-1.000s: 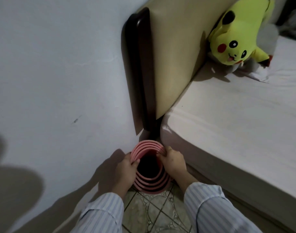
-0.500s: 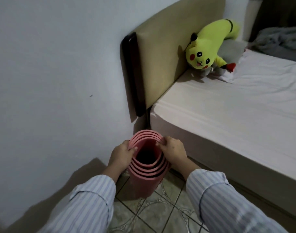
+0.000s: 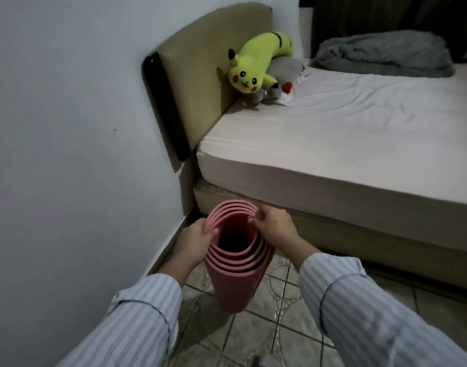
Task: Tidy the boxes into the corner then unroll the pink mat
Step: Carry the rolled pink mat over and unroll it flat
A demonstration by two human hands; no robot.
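Note:
A rolled pink mat (image 3: 236, 282) stands on end over the tiled floor, in the gap between the wall and the bed. I look down into its spiral top. My left hand (image 3: 194, 243) grips the left side of the roll's upper rim. My right hand (image 3: 273, 225) grips the right side of the rim, fingers curled over the layers. Both arms wear striped blue-white sleeves. No boxes are in view.
A white wall (image 3: 68, 154) rises close on the left. A bed (image 3: 346, 154) with a beige headboard (image 3: 208, 75) fills the right. A yellow plush toy (image 3: 253, 64) and a grey blanket (image 3: 386, 54) lie on it. Patterned floor tiles (image 3: 253, 335) spread below.
The view has pulled back and swung right, showing more of the bed. The mat, held in both hands, has come away from the corner by the headboard toward me.

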